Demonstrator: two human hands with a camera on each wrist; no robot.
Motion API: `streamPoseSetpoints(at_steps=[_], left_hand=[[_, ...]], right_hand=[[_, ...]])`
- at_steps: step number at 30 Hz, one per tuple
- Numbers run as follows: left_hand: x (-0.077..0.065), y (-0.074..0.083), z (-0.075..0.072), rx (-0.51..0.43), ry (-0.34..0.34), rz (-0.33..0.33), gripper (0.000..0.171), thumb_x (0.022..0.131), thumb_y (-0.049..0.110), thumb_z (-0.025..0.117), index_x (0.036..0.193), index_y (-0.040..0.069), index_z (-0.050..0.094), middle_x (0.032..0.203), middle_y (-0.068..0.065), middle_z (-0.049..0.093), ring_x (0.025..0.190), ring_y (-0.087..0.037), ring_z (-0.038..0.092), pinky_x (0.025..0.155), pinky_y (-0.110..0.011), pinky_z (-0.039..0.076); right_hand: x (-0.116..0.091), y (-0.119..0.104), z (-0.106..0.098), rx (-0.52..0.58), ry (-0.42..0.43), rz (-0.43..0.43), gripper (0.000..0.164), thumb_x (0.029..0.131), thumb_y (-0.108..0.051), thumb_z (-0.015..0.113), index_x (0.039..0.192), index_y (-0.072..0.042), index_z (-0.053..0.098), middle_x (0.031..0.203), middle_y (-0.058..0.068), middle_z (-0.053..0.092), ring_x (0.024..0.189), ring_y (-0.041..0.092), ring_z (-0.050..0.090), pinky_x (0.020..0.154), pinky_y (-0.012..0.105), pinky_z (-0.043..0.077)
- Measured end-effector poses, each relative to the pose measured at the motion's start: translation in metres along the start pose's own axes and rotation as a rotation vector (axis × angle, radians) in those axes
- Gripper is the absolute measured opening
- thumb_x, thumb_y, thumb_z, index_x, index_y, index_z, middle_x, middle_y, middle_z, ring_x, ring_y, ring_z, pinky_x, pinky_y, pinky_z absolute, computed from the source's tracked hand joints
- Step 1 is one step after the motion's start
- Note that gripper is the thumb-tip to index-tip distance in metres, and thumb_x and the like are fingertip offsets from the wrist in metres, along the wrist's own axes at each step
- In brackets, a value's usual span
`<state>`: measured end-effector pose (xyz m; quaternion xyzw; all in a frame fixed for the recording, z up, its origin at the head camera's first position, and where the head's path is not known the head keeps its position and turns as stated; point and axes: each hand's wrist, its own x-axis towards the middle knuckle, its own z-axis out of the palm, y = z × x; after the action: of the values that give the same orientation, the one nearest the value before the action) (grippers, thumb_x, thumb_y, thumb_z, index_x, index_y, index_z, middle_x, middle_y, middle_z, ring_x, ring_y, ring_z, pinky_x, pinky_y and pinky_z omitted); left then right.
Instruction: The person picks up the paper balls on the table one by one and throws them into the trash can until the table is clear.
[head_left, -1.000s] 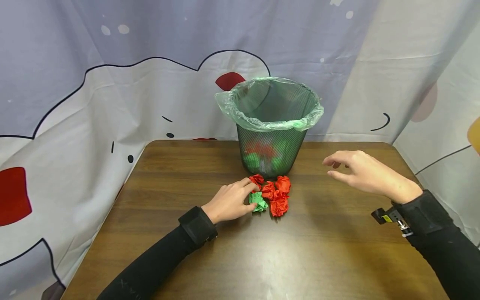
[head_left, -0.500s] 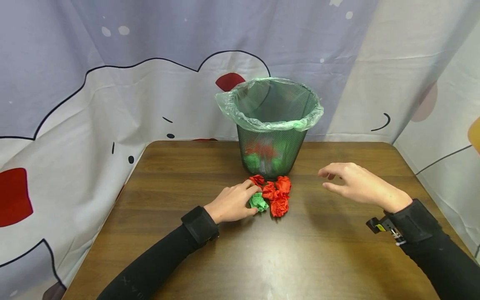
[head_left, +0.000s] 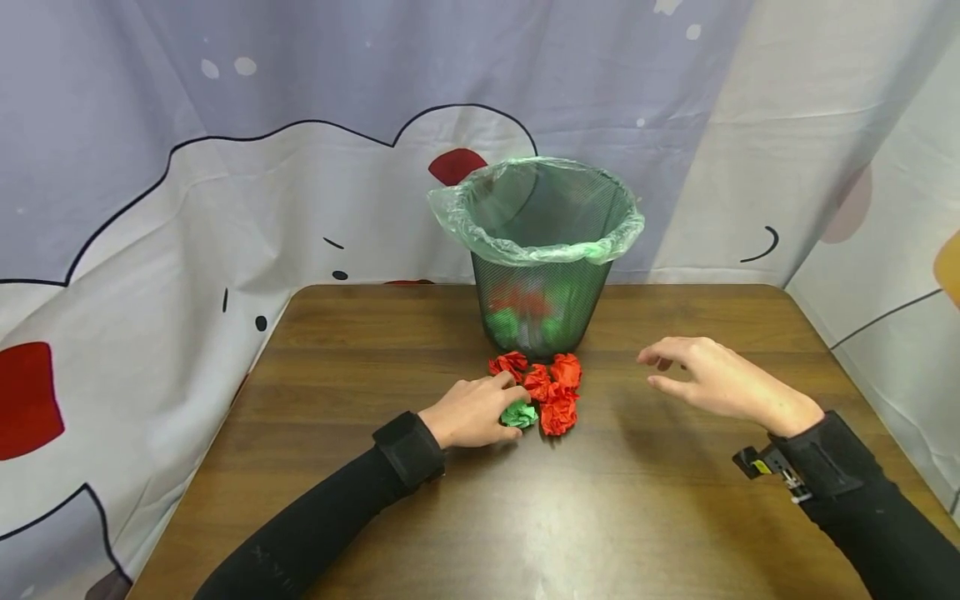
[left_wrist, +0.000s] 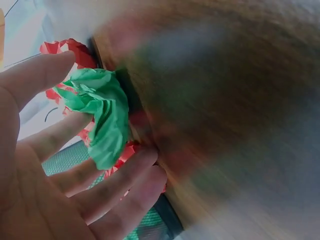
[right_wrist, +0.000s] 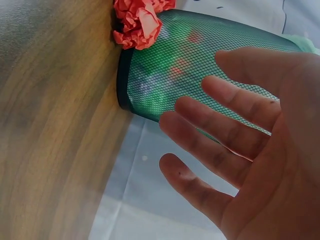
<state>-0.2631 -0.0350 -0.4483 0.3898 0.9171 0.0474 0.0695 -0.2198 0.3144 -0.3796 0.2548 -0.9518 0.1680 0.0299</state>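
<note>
My left hand (head_left: pixel 474 412) reaches around a crumpled green paper ball (head_left: pixel 519 415) on the wooden table. In the left wrist view, this green paper (left_wrist: pixel 102 115) lies between the thumb and the loosely bent fingers, which are not closed tightly on it. Right beside and behind it sit several crumpled red paper balls (head_left: pixel 558 412), one of them (head_left: pixel 507 365) just beyond the left fingertips. Over the table's right side hovers my right hand (head_left: pixel 720 379), holding nothing. In the right wrist view its fingers (right_wrist: pixel 187 131) are spread and relaxed.
A black mesh wastebasket (head_left: pixel 540 317) with a translucent green bag (head_left: pixel 510 250) over its rim stands behind the paper balls. Red and green paper shows through its mesh. A patterned curtain (head_left: pixel 225 200) hangs behind the table (head_left: pixel 360 333).
My left hand has moved slightly right, farther around the green paper ball. The red ball by its fingertips has shifted a little left. My right hand has lowered and come slightly nearer.
</note>
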Motion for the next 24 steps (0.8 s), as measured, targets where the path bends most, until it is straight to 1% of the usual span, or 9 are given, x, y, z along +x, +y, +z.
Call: streamPoseSetpoints(at_steps=[4,7,10,13,16,19,24], left_hand=[[0.001,0.002,0.000,0.022,0.000,0.030,0.047,0.087,0.047,0.073,0.129,0.026,0.065,0.116,0.001,0.060,0.089,-0.012,0.060,0.067,-0.031,0.049],[0.002,0.002,0.001,0.023,-0.001,0.049,0.040,0.087,0.045,0.075,0.121,0.025,0.069,0.107,0.002,0.060,0.082,-0.010,0.057,0.065,-0.029,0.047],[0.002,0.002,0.002,0.013,-0.001,0.059,0.036,0.087,0.042,0.075,0.117,0.023,0.070,0.105,0.003,0.060,0.080,-0.009,0.055,0.065,-0.028,0.047],[0.001,0.001,0.001,-0.004,0.018,0.073,0.033,0.088,0.039,0.074,0.116,0.022,0.071,0.105,0.002,0.061,0.079,-0.009,0.055,0.065,-0.026,0.047],[-0.001,-0.001,-0.001,-0.024,0.057,0.090,0.033,0.089,0.036,0.072,0.117,0.019,0.070,0.107,0.001,0.061,0.079,-0.009,0.056,0.067,-0.024,0.048],[-0.002,-0.002,-0.007,-0.055,0.117,0.112,0.034,0.089,0.034,0.070,0.118,0.017,0.070,0.108,0.001,0.062,0.079,-0.008,0.055,0.069,-0.022,0.047],[-0.003,-0.005,-0.027,-0.127,0.225,0.139,0.032,0.087,0.029,0.067,0.116,0.016,0.070,0.106,0.004,0.062,0.080,-0.008,0.055,0.068,-0.020,0.047]], right_hand=[[-0.003,0.001,0.003,0.014,-0.006,0.008,0.027,0.093,-0.018,0.071,0.119,-0.014,0.070,0.110,-0.003,0.071,0.100,0.017,0.066,0.085,0.043,0.053],[-0.004,0.002,0.005,0.020,-0.010,0.018,0.026,0.093,-0.018,0.071,0.119,-0.013,0.070,0.110,-0.002,0.071,0.099,0.017,0.066,0.085,0.043,0.054],[-0.006,0.004,0.007,0.025,-0.010,0.025,0.026,0.093,-0.018,0.071,0.119,-0.013,0.071,0.109,-0.002,0.072,0.098,0.016,0.066,0.085,0.044,0.054],[-0.008,0.005,0.010,0.031,-0.006,0.025,0.026,0.093,-0.017,0.071,0.118,-0.013,0.071,0.108,-0.003,0.072,0.098,0.016,0.066,0.084,0.044,0.054],[-0.009,0.007,0.013,0.038,-0.007,0.020,0.025,0.093,-0.017,0.071,0.118,-0.014,0.071,0.108,-0.004,0.071,0.098,0.017,0.066,0.084,0.043,0.054],[-0.010,0.009,0.015,0.043,-0.012,0.020,0.025,0.094,-0.019,0.071,0.118,-0.014,0.071,0.108,-0.005,0.071,0.098,0.016,0.066,0.084,0.043,0.054],[-0.012,0.010,0.018,0.055,-0.018,0.025,0.026,0.094,-0.021,0.070,0.119,-0.014,0.070,0.109,-0.005,0.071,0.099,0.015,0.066,0.084,0.044,0.054]])
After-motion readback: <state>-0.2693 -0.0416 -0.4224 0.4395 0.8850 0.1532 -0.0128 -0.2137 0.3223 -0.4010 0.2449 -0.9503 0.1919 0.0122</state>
